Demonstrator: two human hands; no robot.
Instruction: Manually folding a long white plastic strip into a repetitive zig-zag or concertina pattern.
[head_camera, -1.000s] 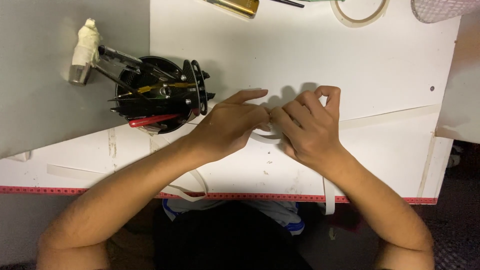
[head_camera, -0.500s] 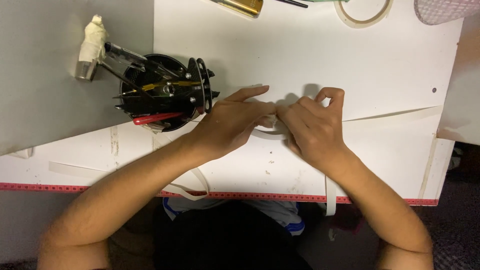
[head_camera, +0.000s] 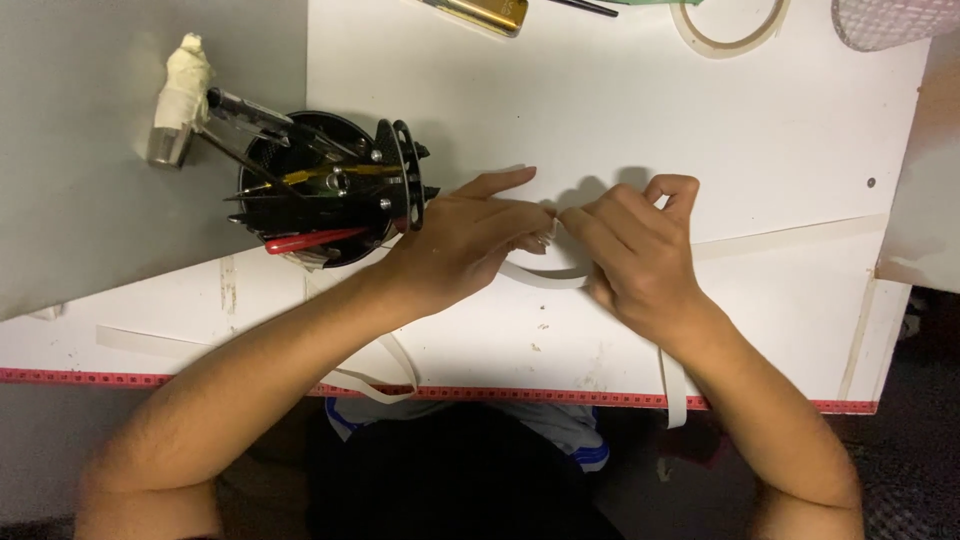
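My left hand (head_camera: 465, 245) and my right hand (head_camera: 630, 255) meet over the white table (head_camera: 600, 120), fingertips pinched together on a narrow white paper strip (head_camera: 545, 277). The strip curves in a loop below my fingers and passes under my right palm. Its far end is hidden between the fingertips. My left index finger sticks out straight above the pinch.
A black pot of tools (head_camera: 320, 190) with pliers and a tape-wrapped handle (head_camera: 180, 95) stands left of my left hand. More paper strips (head_camera: 375, 375) hang over the table's red-trimmed front edge (head_camera: 120, 378). A tape ring (head_camera: 730, 25) and a yellow tool (head_camera: 480, 12) lie at the back.
Both hands have stayed together on the strip, with only small finger shifts. The strip's loop below the fingers shows more than before.
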